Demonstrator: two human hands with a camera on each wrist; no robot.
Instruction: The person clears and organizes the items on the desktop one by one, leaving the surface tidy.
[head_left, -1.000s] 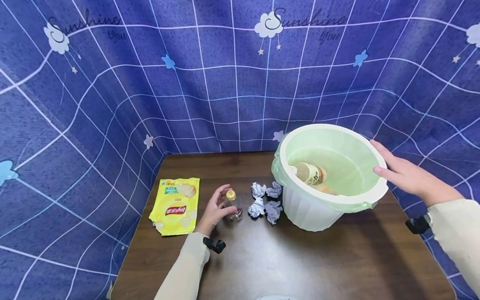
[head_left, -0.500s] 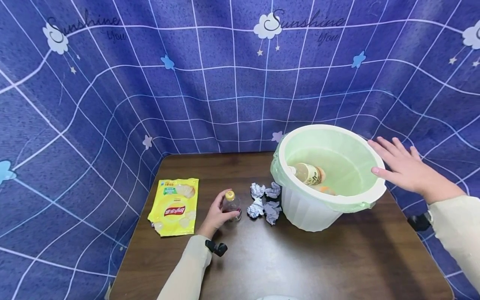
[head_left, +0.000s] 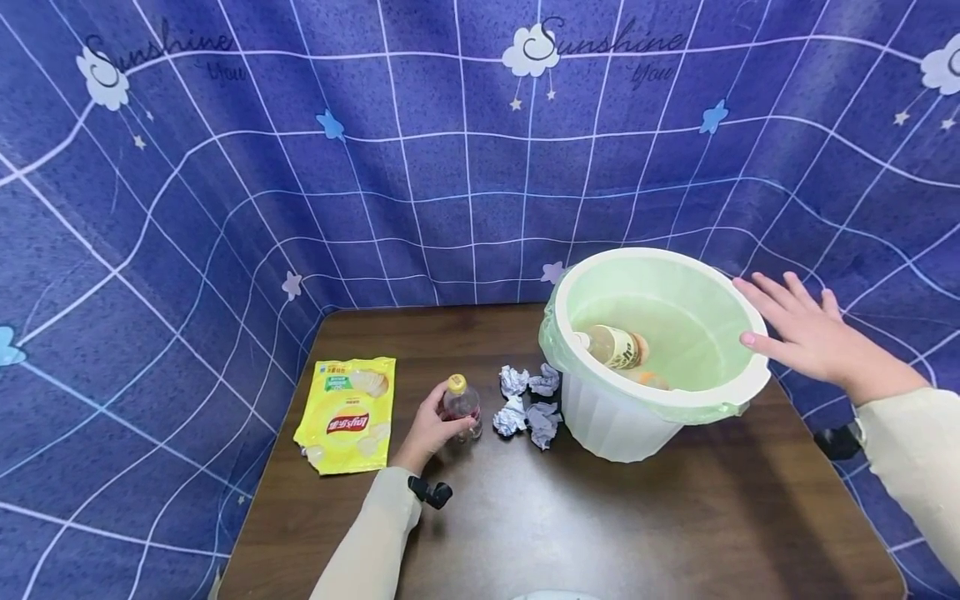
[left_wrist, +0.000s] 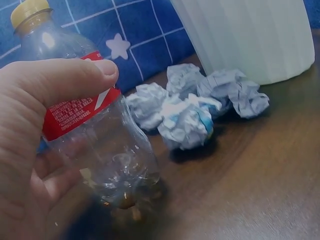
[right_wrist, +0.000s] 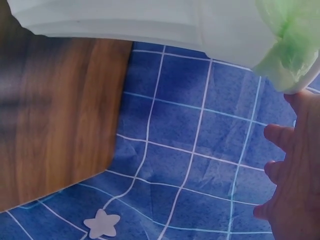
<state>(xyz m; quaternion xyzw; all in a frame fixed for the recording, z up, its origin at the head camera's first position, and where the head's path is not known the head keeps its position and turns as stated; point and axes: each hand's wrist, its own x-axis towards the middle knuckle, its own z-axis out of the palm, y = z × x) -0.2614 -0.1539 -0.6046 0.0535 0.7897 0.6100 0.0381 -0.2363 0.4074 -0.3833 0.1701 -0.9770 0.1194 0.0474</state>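
My left hand point(head_left: 427, 432) grips a clear plastic bottle point(head_left: 462, 403) with a yellow cap and a red label. In the left wrist view, the thumb lies across the label and the bottle's base is close over the wooden table. My right hand point(head_left: 810, 337) has its fingers spread at the right rim of a white trash bin point(head_left: 626, 437). A thin green bag lines the bin and folds over its rim. Inside lies another bottle point(head_left: 617, 347), with a pale label, beside an orange-toned item point(head_left: 651, 380), partly hidden by the near rim.
Several crumpled paper balls point(head_left: 512, 415) lie between the held bottle and the bin. A yellow Lay's chip bag point(head_left: 352, 421) lies flat at the left of the table point(head_left: 495, 517). A blue grid-patterned curtain point(head_left: 465, 167) hangs around the back and sides. Something white shows at the front edge.
The left fingers have closed around the bottle, which has shifted slightly left and up in view. The right hand's fingers have spread apart at the bin's rim.
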